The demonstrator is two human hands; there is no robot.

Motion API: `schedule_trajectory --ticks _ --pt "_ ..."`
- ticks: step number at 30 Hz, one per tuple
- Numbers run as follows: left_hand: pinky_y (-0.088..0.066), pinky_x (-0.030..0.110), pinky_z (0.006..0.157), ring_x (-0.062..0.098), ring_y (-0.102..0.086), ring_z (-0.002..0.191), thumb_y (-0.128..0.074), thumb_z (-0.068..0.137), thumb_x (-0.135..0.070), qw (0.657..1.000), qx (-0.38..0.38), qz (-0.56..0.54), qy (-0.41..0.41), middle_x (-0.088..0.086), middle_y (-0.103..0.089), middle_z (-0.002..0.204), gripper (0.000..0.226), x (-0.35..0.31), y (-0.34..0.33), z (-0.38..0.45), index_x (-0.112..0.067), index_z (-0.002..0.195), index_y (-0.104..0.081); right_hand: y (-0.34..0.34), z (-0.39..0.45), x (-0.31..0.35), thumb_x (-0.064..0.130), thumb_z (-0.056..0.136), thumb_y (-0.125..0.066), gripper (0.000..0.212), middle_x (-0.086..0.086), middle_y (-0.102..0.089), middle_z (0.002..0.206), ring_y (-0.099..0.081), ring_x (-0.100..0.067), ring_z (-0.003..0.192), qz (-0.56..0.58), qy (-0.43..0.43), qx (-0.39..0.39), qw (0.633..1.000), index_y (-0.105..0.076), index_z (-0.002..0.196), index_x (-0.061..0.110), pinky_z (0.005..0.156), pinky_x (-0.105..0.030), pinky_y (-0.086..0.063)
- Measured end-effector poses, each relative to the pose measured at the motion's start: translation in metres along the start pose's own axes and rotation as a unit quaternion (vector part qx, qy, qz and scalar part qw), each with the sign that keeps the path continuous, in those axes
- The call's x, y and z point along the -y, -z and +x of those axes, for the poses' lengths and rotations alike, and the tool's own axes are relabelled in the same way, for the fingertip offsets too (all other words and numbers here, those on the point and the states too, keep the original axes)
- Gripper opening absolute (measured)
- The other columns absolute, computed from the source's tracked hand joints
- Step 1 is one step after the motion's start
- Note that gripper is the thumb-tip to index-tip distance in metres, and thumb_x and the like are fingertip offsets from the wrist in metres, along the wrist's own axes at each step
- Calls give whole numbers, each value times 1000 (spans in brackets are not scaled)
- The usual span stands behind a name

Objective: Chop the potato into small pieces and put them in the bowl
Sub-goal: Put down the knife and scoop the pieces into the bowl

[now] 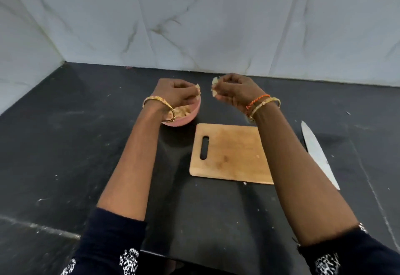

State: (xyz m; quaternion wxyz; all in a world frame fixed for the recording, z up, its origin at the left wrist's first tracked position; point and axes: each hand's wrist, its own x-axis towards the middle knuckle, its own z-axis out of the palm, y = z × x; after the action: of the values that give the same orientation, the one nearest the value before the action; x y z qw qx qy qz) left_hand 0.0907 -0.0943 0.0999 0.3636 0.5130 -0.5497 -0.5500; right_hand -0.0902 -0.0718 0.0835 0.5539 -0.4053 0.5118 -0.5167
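Both hands (176,93) (237,89) gripping potato pieces (215,88), bowl (190,114) beneath left, knife (318,153) aside

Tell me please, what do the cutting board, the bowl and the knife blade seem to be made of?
Cutting board: wood or bamboo, with a matt tan surface and faint grain.
Bowl: probably plastic or glazed ceramic, smooth plain pink; the look leaves it open.
Knife blade: metal, likely steel, grey with a dull shine.
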Motion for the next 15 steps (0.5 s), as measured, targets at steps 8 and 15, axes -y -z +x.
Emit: schedule_trajectory --ticks 8,15 --pt "-53 38 90 22 -66 95 -75 76 -7 899 32 431 63 7 -70 104 28 11 56 59 -13 103 -72 -82 69 -7 0 79 -68 17 -8 -67 101 -60 -18 89 -443 8 36 896 -73 91 10 83 -29 -53" --pt "-49 24 69 12 -59 74 -78 73 -19 905 -82 416 -29 2 -68 91 22 17 60 67 -15 94 -74 -92 72 1 3 83 -65 14 -10 -70 99 -58 -14 84 -422 94 -31 901 -73 93 3 77 -24 -50"
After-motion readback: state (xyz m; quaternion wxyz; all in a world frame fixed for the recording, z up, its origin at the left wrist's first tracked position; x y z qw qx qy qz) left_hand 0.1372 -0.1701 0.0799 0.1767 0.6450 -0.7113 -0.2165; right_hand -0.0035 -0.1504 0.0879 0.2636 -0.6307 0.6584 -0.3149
